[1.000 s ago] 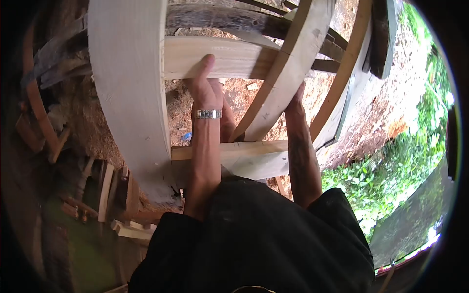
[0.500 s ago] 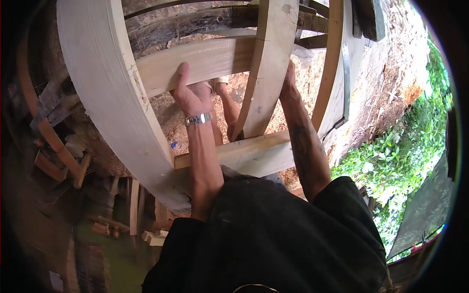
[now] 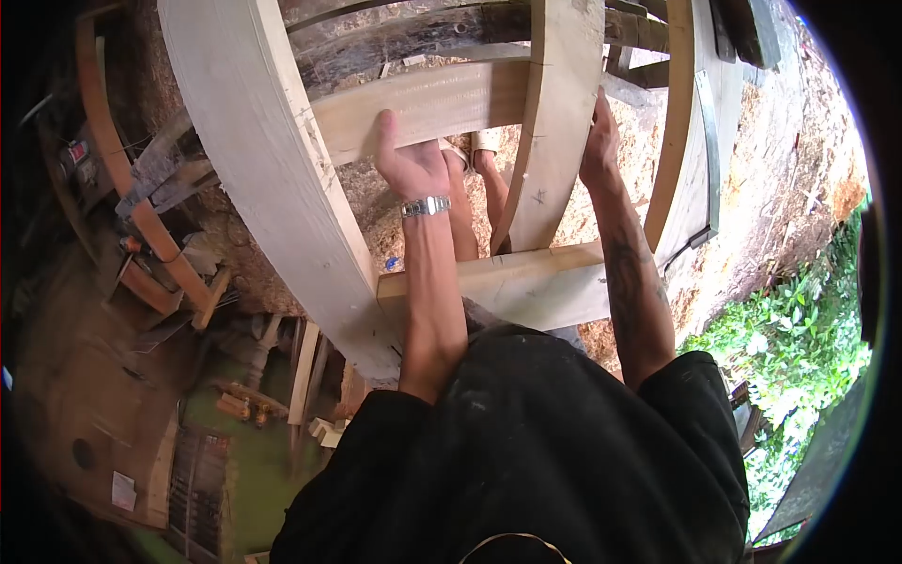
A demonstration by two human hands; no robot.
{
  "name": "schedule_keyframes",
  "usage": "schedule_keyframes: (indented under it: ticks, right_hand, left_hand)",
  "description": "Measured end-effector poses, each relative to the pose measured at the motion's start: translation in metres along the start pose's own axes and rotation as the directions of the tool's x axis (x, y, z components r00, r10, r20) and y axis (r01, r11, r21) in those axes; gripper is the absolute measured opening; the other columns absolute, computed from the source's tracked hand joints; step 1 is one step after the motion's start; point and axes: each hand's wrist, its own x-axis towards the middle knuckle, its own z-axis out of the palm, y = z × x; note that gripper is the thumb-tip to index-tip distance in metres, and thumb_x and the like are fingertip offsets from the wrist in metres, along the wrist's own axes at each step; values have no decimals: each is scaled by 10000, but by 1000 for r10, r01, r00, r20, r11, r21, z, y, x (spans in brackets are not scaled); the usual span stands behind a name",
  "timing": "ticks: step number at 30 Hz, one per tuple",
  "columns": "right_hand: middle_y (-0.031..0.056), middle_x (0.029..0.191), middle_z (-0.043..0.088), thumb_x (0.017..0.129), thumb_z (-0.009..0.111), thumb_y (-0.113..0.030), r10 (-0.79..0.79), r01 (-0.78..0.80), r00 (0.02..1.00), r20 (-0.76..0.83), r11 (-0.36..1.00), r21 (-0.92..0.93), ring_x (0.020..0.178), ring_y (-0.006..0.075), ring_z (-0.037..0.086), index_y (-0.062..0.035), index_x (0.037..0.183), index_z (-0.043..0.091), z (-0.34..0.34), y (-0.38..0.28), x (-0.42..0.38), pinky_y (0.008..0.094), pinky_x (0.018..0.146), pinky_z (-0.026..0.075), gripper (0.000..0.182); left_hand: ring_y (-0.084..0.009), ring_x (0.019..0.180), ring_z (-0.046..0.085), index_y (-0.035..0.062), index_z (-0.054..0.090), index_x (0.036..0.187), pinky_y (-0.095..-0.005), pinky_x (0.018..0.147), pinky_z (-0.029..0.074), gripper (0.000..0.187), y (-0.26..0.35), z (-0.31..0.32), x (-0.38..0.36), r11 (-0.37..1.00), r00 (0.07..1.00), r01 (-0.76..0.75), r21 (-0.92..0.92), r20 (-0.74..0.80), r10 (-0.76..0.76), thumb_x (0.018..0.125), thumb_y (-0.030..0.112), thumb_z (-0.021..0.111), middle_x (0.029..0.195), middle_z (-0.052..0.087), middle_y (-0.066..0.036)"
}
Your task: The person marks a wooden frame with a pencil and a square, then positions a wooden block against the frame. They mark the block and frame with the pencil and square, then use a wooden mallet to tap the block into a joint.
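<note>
Wood shavings over the ground [image 3: 785, 179], greenery [image 3: 761, 329] to the right. Cross board [image 3: 442, 101] just ahead of the left hand [image 3: 413, 169], the nearer one, which grips its lower edge, thumb on face. Long axis crosswise, left plank [image 3: 254, 160] to middle plank [image 3: 564, 132], right end slightly higher in view. Right hand [image 3: 600, 150] beside middle plank; fingers hidden, hold unclear.

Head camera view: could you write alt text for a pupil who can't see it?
The left hand holds the lower edge of a crosswise board in a pale wooden frame, thumb in front; the right hand is at the right edge of the middle beam. Green plants grow at right.
</note>
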Motion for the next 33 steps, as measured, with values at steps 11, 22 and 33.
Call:
schedule_keyframes:
  ticks: [11,22,33]
  right_hand:
    - [47,909,608,1032,615,-333,-212,205,977,10,928,-310,745,80,486,20,1221,669,-29,-56,-69,246,658,407,404]
    - [138,978,660,945,667,-23,-511,518,839,187,644,-564,838,201,657,57,1025,725,-46,-107,-121,278,672,533,128]
    - [107,957,675,899,709,-9,-442,515,853,278,624,-588,728,165,622,3,982,732,-48,-91,-131,284,592,488,87]
  left_hand:
    - [-314,1245,578,40,564,1335,-500,1056,476,510,-1,-3,4,1000,1000,-11,25,-21,12,903,253,733,1336,623,-130]
    - [-289,1199,587,73,593,1287,-471,1025,481,449,-4,-7,8,1000,1000,-20,-22,-25,20,895,236,739,1281,635,-104]
    - [-284,1152,603,78,617,1217,-458,993,500,394,-3,-6,6,999,999,-22,-43,-39,20,871,202,760,1215,645,-91]
